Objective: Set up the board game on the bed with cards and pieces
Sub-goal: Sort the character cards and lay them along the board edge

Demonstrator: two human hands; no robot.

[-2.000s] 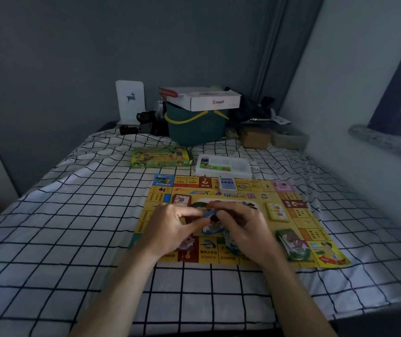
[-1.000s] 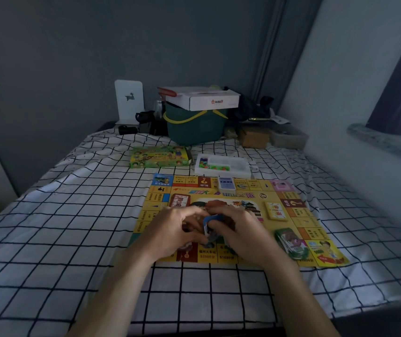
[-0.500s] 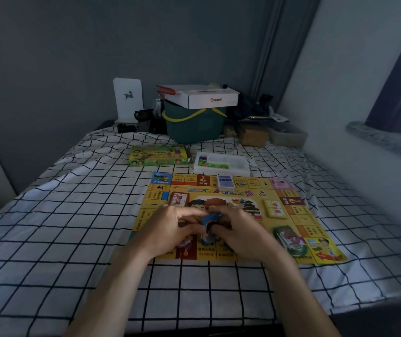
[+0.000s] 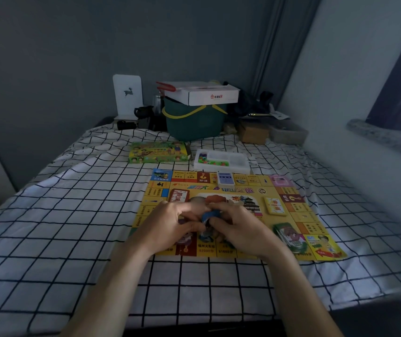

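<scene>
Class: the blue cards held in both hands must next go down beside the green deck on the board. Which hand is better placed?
Probably the right hand: the green deck lies just beside it on the board, while the left hand would have to cross over. Both grip the blue cards.

Both forearms bare, reaching forward from lower edge, converging toward centre. Left hand [image 4: 170,224] palm down, fingers curled inward, thumb toward the right. Right hand [image 4: 241,227] palm down, knuckles up, fingers curled toward the left. Fingertips of the two meeting, pinching a small blue item between them. Wrists level, held apart.
</scene>
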